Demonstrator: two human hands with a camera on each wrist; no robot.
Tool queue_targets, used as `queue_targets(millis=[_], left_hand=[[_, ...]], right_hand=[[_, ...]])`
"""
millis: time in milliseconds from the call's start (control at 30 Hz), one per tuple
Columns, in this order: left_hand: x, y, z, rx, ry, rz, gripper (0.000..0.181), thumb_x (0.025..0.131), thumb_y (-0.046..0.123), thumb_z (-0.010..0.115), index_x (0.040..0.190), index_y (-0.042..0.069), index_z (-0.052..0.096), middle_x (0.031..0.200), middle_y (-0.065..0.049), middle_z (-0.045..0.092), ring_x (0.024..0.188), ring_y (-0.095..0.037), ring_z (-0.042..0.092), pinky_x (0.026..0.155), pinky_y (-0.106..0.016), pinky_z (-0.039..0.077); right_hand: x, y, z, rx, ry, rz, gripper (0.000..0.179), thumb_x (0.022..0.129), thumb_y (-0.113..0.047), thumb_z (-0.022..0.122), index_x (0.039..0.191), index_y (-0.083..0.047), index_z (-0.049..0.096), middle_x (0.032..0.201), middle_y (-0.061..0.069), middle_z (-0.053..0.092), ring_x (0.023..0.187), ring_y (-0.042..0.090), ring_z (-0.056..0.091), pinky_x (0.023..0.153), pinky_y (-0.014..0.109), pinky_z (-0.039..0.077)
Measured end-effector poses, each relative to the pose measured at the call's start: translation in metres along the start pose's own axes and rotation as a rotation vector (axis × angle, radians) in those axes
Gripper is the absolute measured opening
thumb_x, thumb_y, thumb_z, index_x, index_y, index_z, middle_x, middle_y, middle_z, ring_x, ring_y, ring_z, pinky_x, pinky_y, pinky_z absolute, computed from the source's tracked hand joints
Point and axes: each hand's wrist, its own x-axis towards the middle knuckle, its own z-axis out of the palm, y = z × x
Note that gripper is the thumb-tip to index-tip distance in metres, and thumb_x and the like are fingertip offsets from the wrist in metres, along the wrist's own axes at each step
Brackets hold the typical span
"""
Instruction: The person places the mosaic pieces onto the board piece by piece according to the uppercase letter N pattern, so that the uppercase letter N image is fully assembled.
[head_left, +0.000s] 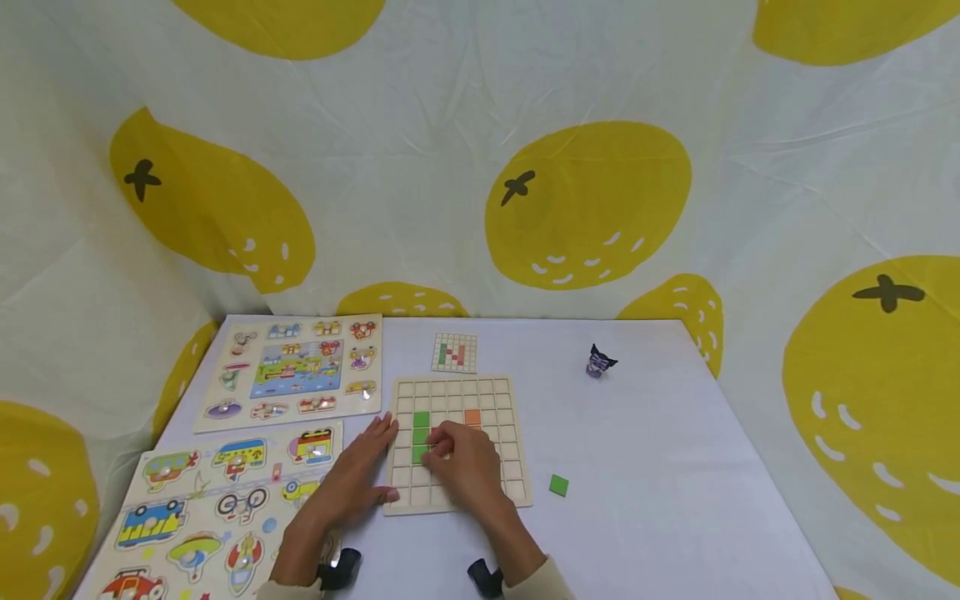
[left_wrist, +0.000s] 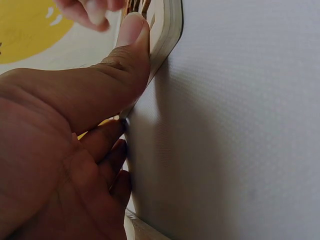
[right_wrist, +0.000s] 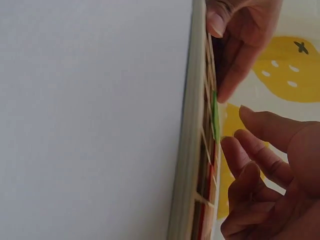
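Observation:
A wooden grid board (head_left: 405,496) lies on the table with a column of green tiles (head_left: 421,436) in its left part. An orange tile (head_left: 472,417) sits farther right, and a red tile (head_left: 435,434) shows partly beside my right fingers. My left hand (head_left: 354,475) rests along the board's left edge, its fingers extended; in the left wrist view the thumb (left_wrist: 131,35) lies on the rim. Over the grid, my right hand (head_left: 468,467) bends its fingers loosely close to the tiles. The right wrist view shows its thumb (right_wrist: 265,122) apart from the fingers, with no tile between them.
A loose green tile (head_left: 558,485) lies right of the board. Behind the board is a small pattern card (head_left: 453,353); a dark figurine (head_left: 599,362) stands farther right. Two knob puzzles, one at the back (head_left: 300,367) and one in front (head_left: 195,508), cover the left side.

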Motion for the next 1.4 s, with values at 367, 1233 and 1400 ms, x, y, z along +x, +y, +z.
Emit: queue_targets(millis=[367,1233,1400], left_hand=[[0.0,0.001,0.003,0.017,-0.005,-0.011,0.11,0.08,0.018,0.093,0.169,0.008,0.027,0.178,-0.011,0.02,0.167,-0.037,0.013,0.133,-0.061,0.019],[-0.001,0.002,-0.001,0.004,-0.003,-0.02,0.11,0.081,0.017,0.092,0.169,0.009,0.027,0.179,-0.011,0.019,0.167,-0.036,0.012,0.134,-0.061,0.018],[0.0,0.001,0.0,-0.003,-0.008,-0.017,0.11,0.081,0.016,0.092,0.169,0.008,0.027,0.179,-0.011,0.018,0.167,-0.036,0.012,0.134,-0.06,0.017]], right_hand=[[-0.025,0.022,-0.048,0.023,0.068,0.099,0.023,0.082,-0.02,0.091,0.101,-0.022,0.079,0.082,-0.01,0.07,0.062,0.009,0.05,0.053,0.022,0.037],[-0.071,0.096,-0.122,-0.219,0.137,0.343,0.043,0.079,-0.013,0.091,0.12,-0.014,0.077,0.114,0.009,0.071,0.089,0.021,0.063,0.062,0.029,0.043],[-0.07,0.102,-0.118,-0.22,0.136,0.33,0.034,0.079,-0.014,0.09,0.111,-0.016,0.078,0.104,0.002,0.07,0.091,0.021,0.065,0.064,0.033,0.048]])
